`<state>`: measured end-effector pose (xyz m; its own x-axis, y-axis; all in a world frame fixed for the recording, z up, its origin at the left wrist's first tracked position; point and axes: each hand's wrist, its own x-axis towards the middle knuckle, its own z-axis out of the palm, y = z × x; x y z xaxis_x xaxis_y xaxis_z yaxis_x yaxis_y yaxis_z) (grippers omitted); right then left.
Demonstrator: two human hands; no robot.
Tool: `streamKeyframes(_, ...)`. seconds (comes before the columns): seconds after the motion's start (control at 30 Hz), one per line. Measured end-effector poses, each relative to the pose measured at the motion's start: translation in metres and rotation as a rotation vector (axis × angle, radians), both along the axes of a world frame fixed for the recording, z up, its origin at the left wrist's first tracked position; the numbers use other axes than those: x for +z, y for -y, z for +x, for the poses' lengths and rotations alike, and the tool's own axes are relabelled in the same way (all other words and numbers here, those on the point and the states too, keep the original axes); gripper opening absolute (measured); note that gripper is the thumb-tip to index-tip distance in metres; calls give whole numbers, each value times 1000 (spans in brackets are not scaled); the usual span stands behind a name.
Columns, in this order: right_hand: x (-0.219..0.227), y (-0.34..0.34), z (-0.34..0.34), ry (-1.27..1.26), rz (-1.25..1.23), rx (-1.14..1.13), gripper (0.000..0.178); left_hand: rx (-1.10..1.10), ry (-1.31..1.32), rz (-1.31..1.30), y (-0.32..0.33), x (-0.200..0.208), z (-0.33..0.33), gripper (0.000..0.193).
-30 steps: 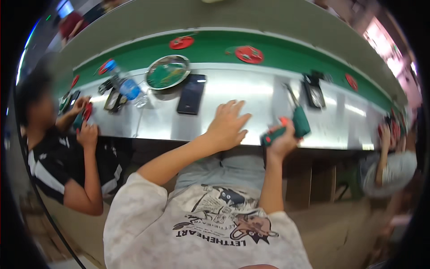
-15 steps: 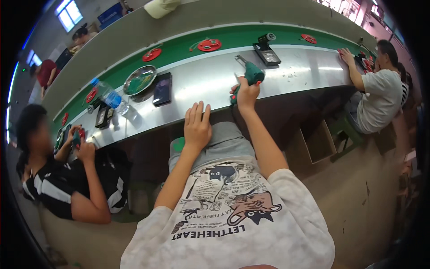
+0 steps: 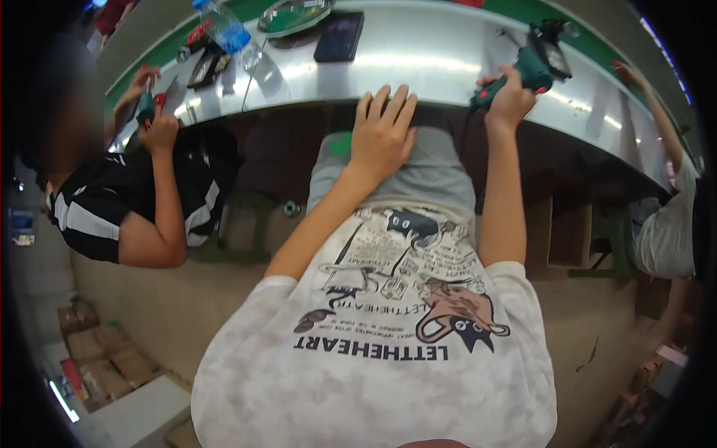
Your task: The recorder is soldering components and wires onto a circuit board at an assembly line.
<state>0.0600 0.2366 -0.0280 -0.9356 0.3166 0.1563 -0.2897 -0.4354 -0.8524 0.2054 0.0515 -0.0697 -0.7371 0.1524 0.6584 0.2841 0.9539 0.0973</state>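
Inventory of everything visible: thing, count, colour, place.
Workbench: one, silvery, top
Phone: one, dark, on bench
Bowl: one, metallic, left of phone
Bottle: one, clear, left of bowl
Boxy units: two, black, bench left and right
Co-workers: at least two, black and pale shirts, both sides
Co-worker's tool: one, green and red, left
Stools: two, green, either side
Cartons: several, brown, lower left
Power tool: one, green, in right hand
Shirt: one, pale, lower centre
Trousers: one pair, grey, centre
Left hand: one, open, over trousers
Right hand: one, around power tool

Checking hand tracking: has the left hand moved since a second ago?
Yes: the left hand has drawn back, from well over the table to its near edge.
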Motion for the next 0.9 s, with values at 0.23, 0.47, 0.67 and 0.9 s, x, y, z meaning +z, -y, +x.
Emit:
streamKeyframes(0.23, -12, -13, -23, 10, 4, 64, 24, 29, 30, 83, 32, 19, -10, 37)
streamKeyframes(0.47, -2, -9, -21, 133, 42, 102, 33, 606, 289, 819, 151, -55, 55, 14)
streamKeyframes(0.67, 18, -36, -20, 195, -219, 210, 36, 738, 1094, 1732, 152, -133, 122, 63)
streamKeyframes(0.9, 16, -31, -15, 236, -61, 111, 39, -616, 1505, 1370, 175, 83, 18, 90)
